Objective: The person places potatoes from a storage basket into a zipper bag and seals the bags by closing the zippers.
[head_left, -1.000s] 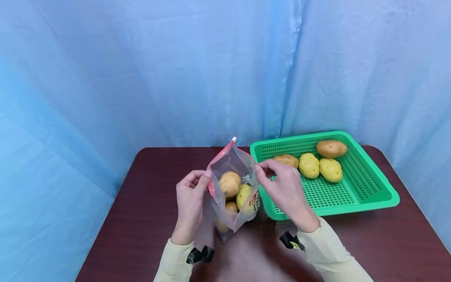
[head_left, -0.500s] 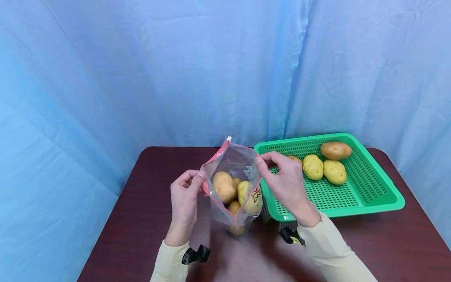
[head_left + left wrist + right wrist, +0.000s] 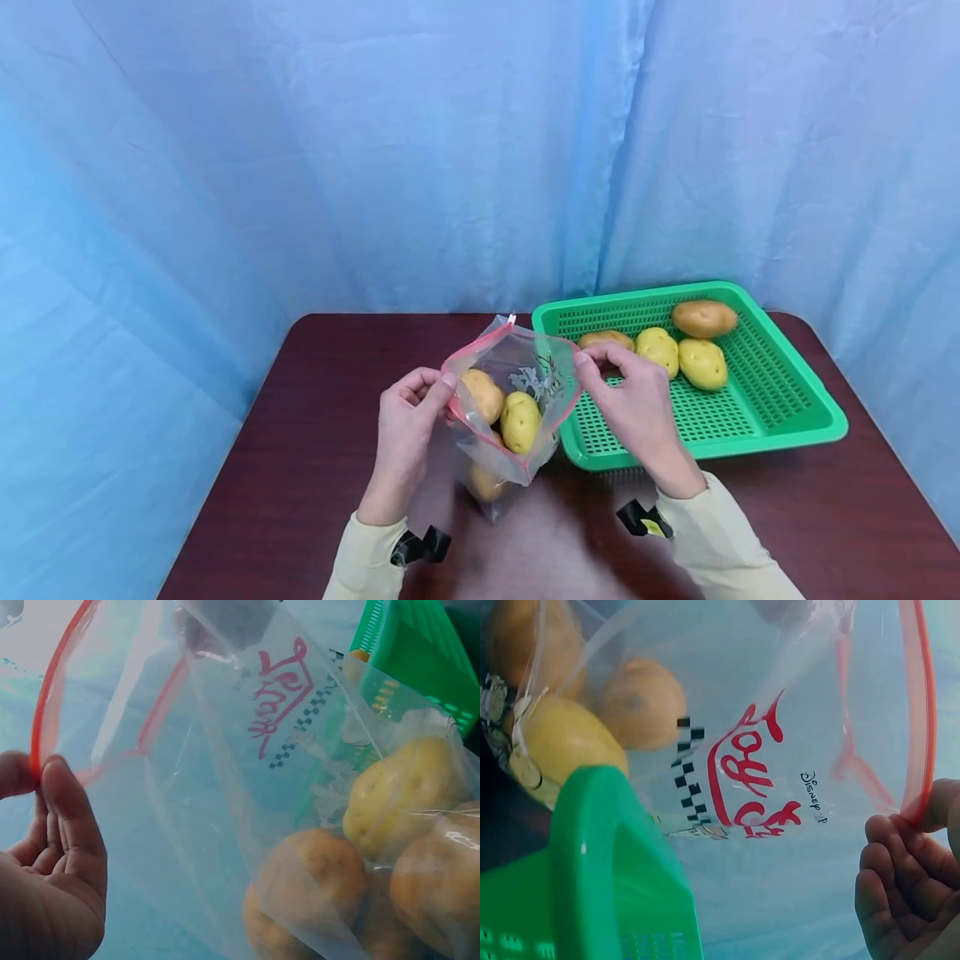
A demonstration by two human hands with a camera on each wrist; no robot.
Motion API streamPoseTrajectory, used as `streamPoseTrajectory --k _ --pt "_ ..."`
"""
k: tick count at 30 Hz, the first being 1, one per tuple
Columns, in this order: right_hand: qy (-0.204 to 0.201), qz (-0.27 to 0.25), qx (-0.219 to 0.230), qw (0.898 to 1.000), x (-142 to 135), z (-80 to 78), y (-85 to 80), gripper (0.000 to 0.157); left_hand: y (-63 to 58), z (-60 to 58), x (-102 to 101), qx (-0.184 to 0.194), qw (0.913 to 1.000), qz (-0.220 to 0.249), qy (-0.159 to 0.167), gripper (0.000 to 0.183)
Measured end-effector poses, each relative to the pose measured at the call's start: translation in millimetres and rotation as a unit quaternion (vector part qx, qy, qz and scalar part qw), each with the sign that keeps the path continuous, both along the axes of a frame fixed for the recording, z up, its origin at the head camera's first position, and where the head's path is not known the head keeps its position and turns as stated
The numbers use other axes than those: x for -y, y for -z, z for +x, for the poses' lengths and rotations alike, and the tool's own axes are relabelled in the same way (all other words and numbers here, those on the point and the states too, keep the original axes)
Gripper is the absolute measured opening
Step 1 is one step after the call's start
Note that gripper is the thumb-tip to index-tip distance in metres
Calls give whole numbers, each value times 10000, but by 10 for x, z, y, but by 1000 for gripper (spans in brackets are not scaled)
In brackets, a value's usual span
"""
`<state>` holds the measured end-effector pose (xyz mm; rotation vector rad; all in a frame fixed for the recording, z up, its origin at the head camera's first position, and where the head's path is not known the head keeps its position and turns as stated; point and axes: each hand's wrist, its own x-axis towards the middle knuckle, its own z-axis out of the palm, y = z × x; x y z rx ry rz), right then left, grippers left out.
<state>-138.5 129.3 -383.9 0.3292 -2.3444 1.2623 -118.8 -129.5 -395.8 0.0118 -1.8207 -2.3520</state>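
A clear zip bag (image 3: 551,350) with a red-pink rim stands at mid-table, its mouth spread wide. Inside lie several potatoes, among them a yellow potato (image 3: 521,422) and a tan potato (image 3: 482,395). My left hand (image 3: 408,442) pinches the left side of the rim between thumb and finger. On the opposite side, my right hand (image 3: 637,408) pinches the rim likewise. The right wrist view shows red lettering (image 3: 746,769) and a checkered print on the bag wall. In the left wrist view the thumb and finger hold the red zip strip (image 3: 52,682).
To the right of the bag, close against it, sits a green basket (image 3: 795,429) holding a brown potato (image 3: 705,318), two yellow potatoes (image 3: 702,364) and another brown potato (image 3: 606,339) partly hidden by my right hand. Blue curtains (image 3: 420,167) hang behind the dark red table (image 3: 315,433).
My right hand has moved right and drawn its side of the rim outward, so the bag's mouth is wider. The potatoes inside have shifted a little. Both hands still hold the rim.
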Motion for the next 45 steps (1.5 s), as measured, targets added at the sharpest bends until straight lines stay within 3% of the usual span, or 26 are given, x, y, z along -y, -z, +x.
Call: streamPoseTrajectory --k 6,10,15,20,28,45 --pt "65 -123 -205 9997 3 47 -32 8 -64 -52 35 -8 9984 422 -364 14" --pt "4 -90 -421 9991 22 84 -48 7 -49 -49 57 72 9993 263 -250 11" --pt "26 21 -356 9994 9 89 -16 10 46 -5 49 310 9994 -70 104 8" --pt "33 224 -239 9995 -28 90 19 10 102 17 -3 100 9994 90 326 6" --pt "-138 424 249 9987 -90 89 21 11 101 19 -89 -31 9978 590 296 11" --pt "-161 783 -204 9966 -513 77 -74 11 85 23 -162 18 9978 610 270 12"
